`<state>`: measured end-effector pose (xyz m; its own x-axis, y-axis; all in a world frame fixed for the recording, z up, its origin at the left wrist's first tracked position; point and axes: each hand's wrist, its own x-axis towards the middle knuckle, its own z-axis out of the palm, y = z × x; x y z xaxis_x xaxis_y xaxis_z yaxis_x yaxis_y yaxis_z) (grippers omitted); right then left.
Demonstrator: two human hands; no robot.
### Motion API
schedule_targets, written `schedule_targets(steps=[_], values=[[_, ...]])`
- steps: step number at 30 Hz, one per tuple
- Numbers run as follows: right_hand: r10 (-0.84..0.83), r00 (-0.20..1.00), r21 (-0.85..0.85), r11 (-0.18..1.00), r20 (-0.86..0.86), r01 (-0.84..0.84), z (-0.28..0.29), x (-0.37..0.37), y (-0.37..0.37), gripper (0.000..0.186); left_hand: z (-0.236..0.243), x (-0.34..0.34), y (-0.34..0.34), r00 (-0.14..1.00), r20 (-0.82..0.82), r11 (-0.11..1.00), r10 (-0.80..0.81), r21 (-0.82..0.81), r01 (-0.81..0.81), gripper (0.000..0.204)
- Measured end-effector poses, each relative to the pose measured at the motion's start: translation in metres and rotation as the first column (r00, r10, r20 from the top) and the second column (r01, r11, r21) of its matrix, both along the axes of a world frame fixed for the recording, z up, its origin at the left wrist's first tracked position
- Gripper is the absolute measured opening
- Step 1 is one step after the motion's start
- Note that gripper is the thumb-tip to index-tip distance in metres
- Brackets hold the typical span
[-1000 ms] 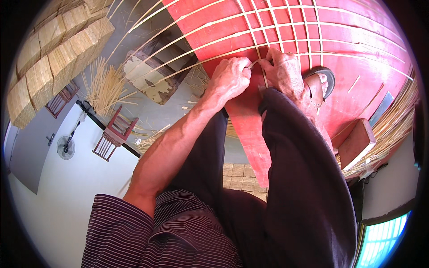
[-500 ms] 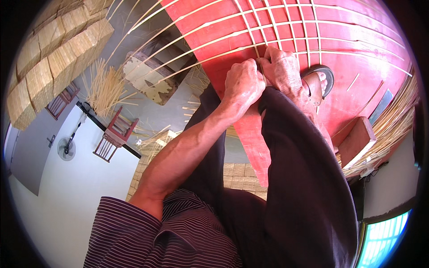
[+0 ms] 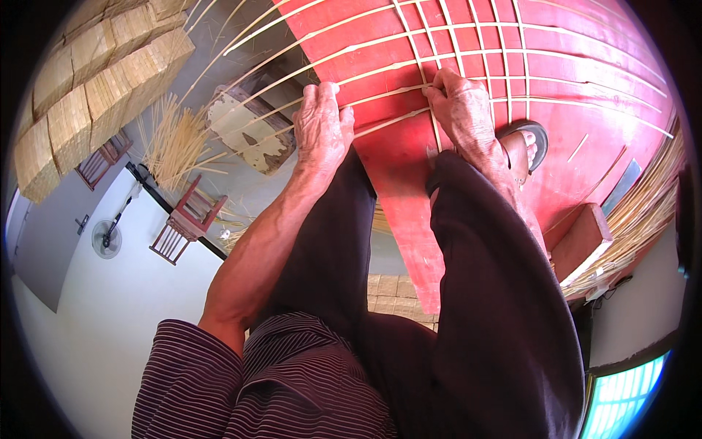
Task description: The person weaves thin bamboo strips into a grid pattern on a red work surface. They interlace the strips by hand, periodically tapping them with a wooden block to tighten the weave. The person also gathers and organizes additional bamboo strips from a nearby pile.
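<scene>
An open lattice of pale bamboo-like strips (image 3: 503, 50) lies over a red board (image 3: 398, 194). My left hand (image 3: 322, 128) is at the board's left edge, fingers closed on a strip (image 3: 391, 122) that runs right towards my other hand. My right hand (image 3: 461, 106) is at the lattice's near left corner, thumb and fingers pinched on the strips where they cross; its fingertips partly hide the crossing. Below it, one crosswise strip end points towards my knee. My sandalled foot (image 3: 528, 146) rests on the board just right of my right hand.
Long loose strips (image 3: 629, 227) lie along the right edge by a wooden block (image 3: 583, 241). At the left are a low worn stool (image 3: 245, 132), a heap of strips (image 3: 172, 150), stacked pale bundles (image 3: 110, 88), a reddish chair (image 3: 188, 219) and a fan (image 3: 107, 238).
My left hand has moved left, away from my right hand, to the board's edge. The right hand stays near its place, and a strip now shows between them.
</scene>
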<state>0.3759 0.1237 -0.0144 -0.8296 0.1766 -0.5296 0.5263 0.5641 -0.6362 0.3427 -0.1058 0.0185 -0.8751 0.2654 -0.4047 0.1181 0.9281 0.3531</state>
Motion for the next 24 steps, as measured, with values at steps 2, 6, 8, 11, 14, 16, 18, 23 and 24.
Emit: schedule_targets(steps=[2, 6, 8, 11, 14, 16, 18, 23, 24], values=[[0.024, 1.0, 0.003, 1.0, 0.019, -0.024, 0.001, -0.003, 0.002, 0.021, -0.002, -0.001, -0.004, 0.999, -0.017, 0.999, -0.027, 0.031, 0.027, 0.037], [0.042, 0.998, 0.01, 0.999, 0.04, -0.042, -0.001, -0.006, 0.002, 0.021, -0.001, -0.006, 0.005, 0.988, 0.016, 0.986, -0.155, 0.063, 0.153, 0.034], [0.044, 0.999, 0.036, 0.998, 0.029, -0.045, 0.001, -0.009, 0.001, 0.022, -0.005, -0.01, 0.018, 0.966, 0.192, 0.971, -0.172, 0.199, 0.133, 0.027], [0.048, 0.995, 0.061, 0.997, 0.093, -0.054, 0.004, -0.012, 0.001, 0.023, -0.01, -0.017, 0.051, 0.897, 0.429, 0.981, -0.107, 0.194, 0.024, 0.023], [0.025, 0.997, 0.038, 0.999, 0.073, -0.028, 0.0, -0.011, 0.002, 0.024, -0.006, -0.014, 0.069, 0.903, 0.41, 0.986, -0.129, 0.151, 0.072, 0.022], [0.017, 0.998, 0.027, 0.999, 0.059, -0.019, -0.004, -0.009, -0.001, 0.024, -0.005, -0.004, 0.076, 0.941, 0.324, 0.992, -0.094, 0.108, 0.062, 0.019], [-0.002, 0.999, 0.026, 1.0, 0.048, 0.001, -0.007, -0.009, -0.001, 0.023, -0.003, 0.001, 0.082, 0.95, 0.302, 0.996, -0.081, 0.059, 0.066, 0.018], [-0.005, 0.996, 0.024, 1.0, 0.093, 0.003, -0.004, -0.01, 0.0, 0.021, 0.004, 0.007, 0.098, 0.965, 0.258, 0.999, -0.042, 0.026, 0.036, 0.017], [-0.003, 0.996, 0.023, 1.0, 0.092, 0.001, -0.002, -0.011, 0.002, 0.021, 0.005, 0.008, 0.103, 0.968, 0.247, 0.999, -0.035, 0.021, 0.031, 0.016]])
